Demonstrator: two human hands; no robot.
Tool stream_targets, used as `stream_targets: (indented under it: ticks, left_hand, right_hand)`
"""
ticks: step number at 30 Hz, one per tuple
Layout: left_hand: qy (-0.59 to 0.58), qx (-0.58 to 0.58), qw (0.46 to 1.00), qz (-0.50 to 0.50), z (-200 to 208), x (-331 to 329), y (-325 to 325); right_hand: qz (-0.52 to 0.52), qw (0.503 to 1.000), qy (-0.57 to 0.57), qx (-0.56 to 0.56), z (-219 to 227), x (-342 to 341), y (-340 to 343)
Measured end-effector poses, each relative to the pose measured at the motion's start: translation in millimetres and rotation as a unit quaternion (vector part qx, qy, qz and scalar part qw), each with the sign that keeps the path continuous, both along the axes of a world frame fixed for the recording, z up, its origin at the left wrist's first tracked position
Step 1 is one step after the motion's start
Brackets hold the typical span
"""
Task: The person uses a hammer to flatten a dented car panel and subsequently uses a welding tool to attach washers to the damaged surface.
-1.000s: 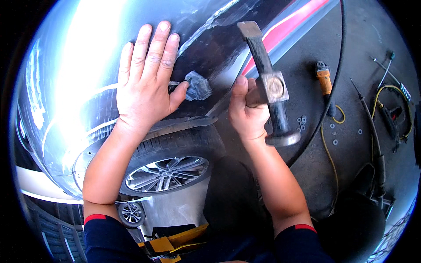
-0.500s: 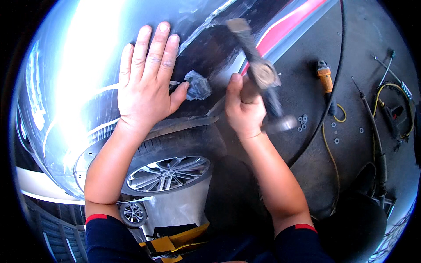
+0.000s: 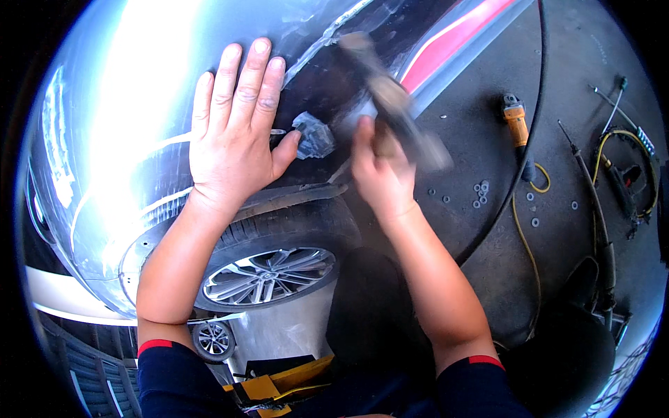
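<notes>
One hammer (image 3: 391, 96) in right hand (image 3: 383, 174), left hand (image 3: 233, 150) on car (image 3: 157, 90).

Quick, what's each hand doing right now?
Left hand: open, palm down on the car's body, holding nothing visible.
Right hand: closed around the handle of a hammer, which looks blurred.

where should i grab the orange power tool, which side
Probably round the middle of its orange body, from above and the left: that part is slim and lies exposed beside the grey head, while the black hose passes close on its right.
</notes>
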State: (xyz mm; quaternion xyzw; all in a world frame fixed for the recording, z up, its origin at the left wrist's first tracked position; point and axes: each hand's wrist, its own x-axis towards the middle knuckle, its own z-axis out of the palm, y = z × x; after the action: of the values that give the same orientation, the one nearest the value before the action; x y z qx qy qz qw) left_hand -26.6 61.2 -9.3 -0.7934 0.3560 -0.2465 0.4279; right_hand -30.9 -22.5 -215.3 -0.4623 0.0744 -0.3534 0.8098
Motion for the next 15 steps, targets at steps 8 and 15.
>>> stream_targets:
  ticks: [8,15]
  left_hand:
    - [-0.005,0.004,1.000,-0.003,-2,1,-1]
    - [0.114,0.130,0.984,0.050,-34,-1,7]
  right_hand:
    - [0.027,0.999,0.018,-0.037,12,-7,-11]
    - [0.118,0.968,0.060,0.211,-5,-15,-20]
